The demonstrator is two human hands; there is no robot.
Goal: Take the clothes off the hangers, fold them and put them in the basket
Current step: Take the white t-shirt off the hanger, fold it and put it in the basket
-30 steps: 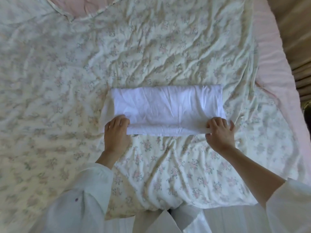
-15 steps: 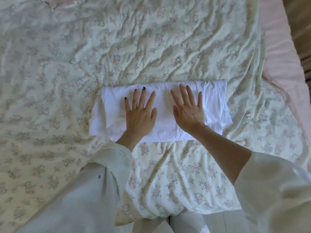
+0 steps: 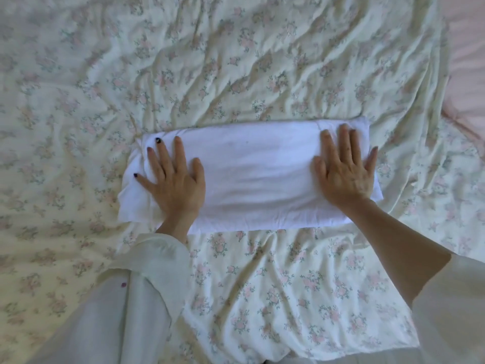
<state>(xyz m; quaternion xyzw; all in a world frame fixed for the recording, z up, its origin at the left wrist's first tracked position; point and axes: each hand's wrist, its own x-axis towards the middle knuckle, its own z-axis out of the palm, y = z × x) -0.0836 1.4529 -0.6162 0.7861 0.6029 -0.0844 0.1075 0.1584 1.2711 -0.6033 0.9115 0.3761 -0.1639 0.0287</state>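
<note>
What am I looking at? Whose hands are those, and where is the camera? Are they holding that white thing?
The camera sits on a person's head and looks down, so you see their own two arms. There is no machine here. On the flowery bedspread lies a white folded garment, shaped like a long strip. The left hand lies flat on its left end, and the right hand lies flat on its right end. The fingers are straight, so nothing is gripped; the hands only press the cloth. No basket or hangers show in this picture.

Loose white sleeves on both arms; dark polish on some left-hand fingers.
</note>
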